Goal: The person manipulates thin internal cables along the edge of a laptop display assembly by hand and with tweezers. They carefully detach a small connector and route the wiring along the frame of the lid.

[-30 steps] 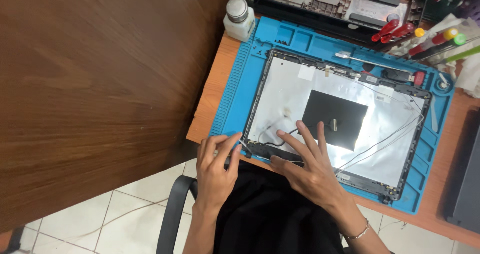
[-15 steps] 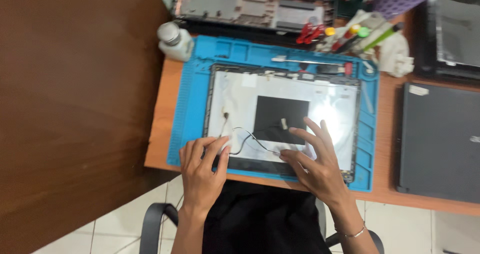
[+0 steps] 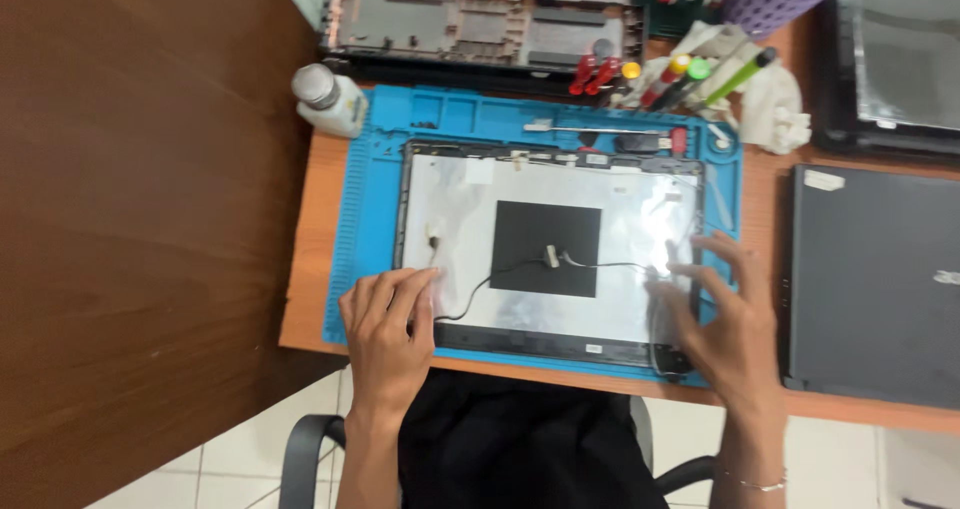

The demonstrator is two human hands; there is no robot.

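**Both hands resting on an opened laptop lid at the near edge of a blue work mat**

A grey rectangular laptop screen lid (image 3: 550, 259), lying inner side up with a silvery foil lining, is sitting on a blue silicone repair mat (image 3: 365, 219) that is covering the middle of an orange-brown wooden desk (image 3: 310, 239). A black square patch (image 3: 545, 249) is showing in the middle of the lid, and a thin black cable (image 3: 480, 287) is running across it from the lower left corner toward the right side.

The left hand (image 3: 385, 344) is lying on the lid's lower left corner, fingers loosely bent and pressing down on the frame without gripping anything. The right hand (image 3: 725, 314) is lying on the lid's lower right edge with its fingers spread wide and flat, likewise closing on nothing. The two hands are sitting well apart, one at each near corner.

Beyond the lid, a white plastic bottle with a grey cap (image 3: 328, 99) is standing just off the mat's far left corner. A bare laptop base chassis (image 3: 480, 19) is lying behind the mat. A cluster of screwdrivers with red, yellow and green handles (image 3: 660, 74) is leaning at the far right of the mat, beside a crumpled white cloth (image 3: 775, 104). A closed dark grey laptop (image 3: 870, 284) is lying to the right of the mat, near the right hand.
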